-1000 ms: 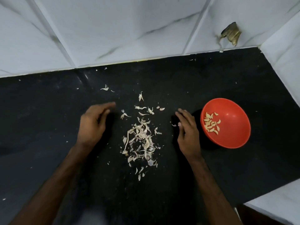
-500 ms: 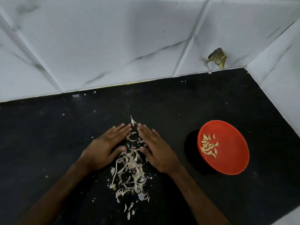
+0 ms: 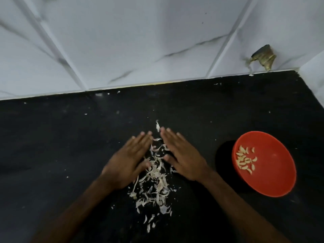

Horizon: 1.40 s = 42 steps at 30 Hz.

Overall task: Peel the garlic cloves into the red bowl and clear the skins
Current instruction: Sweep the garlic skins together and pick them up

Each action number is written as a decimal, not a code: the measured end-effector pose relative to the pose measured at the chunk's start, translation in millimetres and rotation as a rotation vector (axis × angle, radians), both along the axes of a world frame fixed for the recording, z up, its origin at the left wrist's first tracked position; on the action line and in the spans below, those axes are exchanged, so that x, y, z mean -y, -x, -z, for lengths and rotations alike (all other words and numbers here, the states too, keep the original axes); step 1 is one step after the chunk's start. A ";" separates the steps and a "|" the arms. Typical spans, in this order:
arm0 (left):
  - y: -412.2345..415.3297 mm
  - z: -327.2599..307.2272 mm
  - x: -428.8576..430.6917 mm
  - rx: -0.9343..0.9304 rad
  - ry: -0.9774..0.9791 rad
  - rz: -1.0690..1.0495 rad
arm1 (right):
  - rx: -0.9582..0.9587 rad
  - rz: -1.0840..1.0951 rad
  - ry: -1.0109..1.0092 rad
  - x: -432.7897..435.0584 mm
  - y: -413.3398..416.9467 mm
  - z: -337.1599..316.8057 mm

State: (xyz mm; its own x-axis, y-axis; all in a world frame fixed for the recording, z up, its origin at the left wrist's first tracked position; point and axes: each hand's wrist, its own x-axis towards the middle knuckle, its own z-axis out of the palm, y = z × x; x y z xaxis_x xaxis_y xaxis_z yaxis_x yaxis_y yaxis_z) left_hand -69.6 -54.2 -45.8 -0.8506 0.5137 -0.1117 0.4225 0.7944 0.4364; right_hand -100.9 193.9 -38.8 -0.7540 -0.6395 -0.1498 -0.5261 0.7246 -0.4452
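A heap of pale garlic skins (image 3: 155, 186) lies on the black counter (image 3: 61, 146), in the middle of the head view. My left hand (image 3: 128, 161) lies flat on the counter at the heap's left side, fingers straight. My right hand (image 3: 184, 157) lies flat at the heap's right side, fingers straight too. The fingertips of both hands nearly meet at the far end of the heap. Off to the right stands the red bowl (image 3: 277, 174) with several peeled garlic cloves (image 3: 245, 160) inside.
White marbled wall tiles (image 3: 140, 41) rise behind the counter and along its right side. A broken hole in the tile (image 3: 263, 57) sits near the back right corner. Small skin flecks are scattered over the counter.
Both hands came in from the sides and closed around the skins, pushing loose pieces into one narrower heap. The view has tilted up towards the wall.
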 end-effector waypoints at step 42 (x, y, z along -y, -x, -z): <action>-67.2 -14.0 43.1 -0.002 -1.042 -0.942 | 0.387 0.059 0.472 27.8 42.2 -17.2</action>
